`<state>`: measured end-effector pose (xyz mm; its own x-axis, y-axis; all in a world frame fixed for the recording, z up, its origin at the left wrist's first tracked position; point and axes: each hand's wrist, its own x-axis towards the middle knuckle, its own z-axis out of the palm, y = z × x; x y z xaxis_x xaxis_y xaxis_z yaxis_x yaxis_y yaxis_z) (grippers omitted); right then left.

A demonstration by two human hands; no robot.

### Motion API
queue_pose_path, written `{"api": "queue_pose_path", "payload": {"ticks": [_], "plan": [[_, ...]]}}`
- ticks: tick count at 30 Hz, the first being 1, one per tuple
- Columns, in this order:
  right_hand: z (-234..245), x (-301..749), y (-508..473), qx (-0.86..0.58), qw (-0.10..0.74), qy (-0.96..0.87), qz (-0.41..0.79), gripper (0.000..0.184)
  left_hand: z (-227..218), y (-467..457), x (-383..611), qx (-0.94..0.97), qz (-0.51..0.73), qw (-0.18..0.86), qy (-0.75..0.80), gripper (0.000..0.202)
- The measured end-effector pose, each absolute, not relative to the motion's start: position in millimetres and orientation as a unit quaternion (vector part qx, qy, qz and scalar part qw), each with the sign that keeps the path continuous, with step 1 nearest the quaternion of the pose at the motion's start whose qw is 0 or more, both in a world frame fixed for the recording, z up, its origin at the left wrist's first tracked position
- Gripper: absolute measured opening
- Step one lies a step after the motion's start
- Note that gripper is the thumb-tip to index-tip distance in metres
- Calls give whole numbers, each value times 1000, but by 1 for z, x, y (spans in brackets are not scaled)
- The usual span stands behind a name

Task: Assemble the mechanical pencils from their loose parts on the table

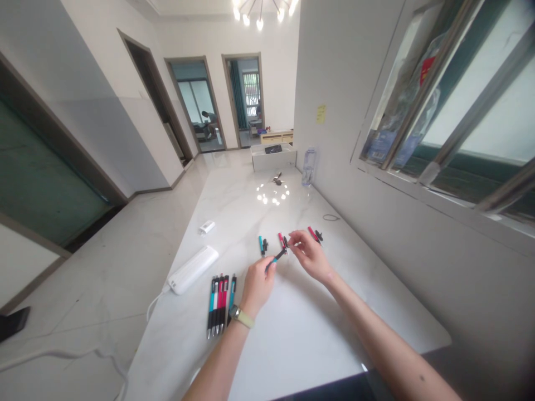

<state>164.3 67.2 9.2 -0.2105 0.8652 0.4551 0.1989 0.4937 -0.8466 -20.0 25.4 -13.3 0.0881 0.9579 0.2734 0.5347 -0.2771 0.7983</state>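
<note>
My left hand (258, 281) is closed on a teal-and-black pen (276, 259), its dark end tilted up toward the right. Close to that end, my right hand (308, 253) has its thumb and fingers pinched together; whatever is between them is too small to make out. Just beyond the hands lie a teal pen barrel (261, 244) with small black parts beside it and a red pen barrel (281, 240) with a black piece. Another red barrel (312, 232) with black parts (319, 236) rests past my right hand. Several assembled pens (218, 306) lie side by side left of my left wrist.
On the white marbled table (317, 345), a white power strip (194, 269) and a small white box (206, 227) lie left. Keys (278, 179), a clear bottle (308, 167), a dark loop (331, 218) and a white box (273, 160) are farther off. A wall borders the right side.
</note>
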Motion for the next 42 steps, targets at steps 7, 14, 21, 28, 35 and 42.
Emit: {"api": "queue_pose_path", "payload": {"ticks": [7,14,21,28,35,42], "plan": [[7,165,66,-361,468,-742,317,21,-16,27,-21,695,394,252,545,26],[7,165,67,-350,459,-749,325,24,-17,27,-22,695,398,248,545,26],[4,166,68,-373,452,-751,305,23,-14,28,-24,708,406,221,535,27],[1,165,70,-367,422,-793,243,17,-13,30,-30,715,408,190,535,27],[-7,165,73,-418,373,-797,226,12,-11,34,-38,730,388,132,546,26],[1,162,67,-410,323,-820,237,25,-13,38,-44,697,421,78,575,28]]}}
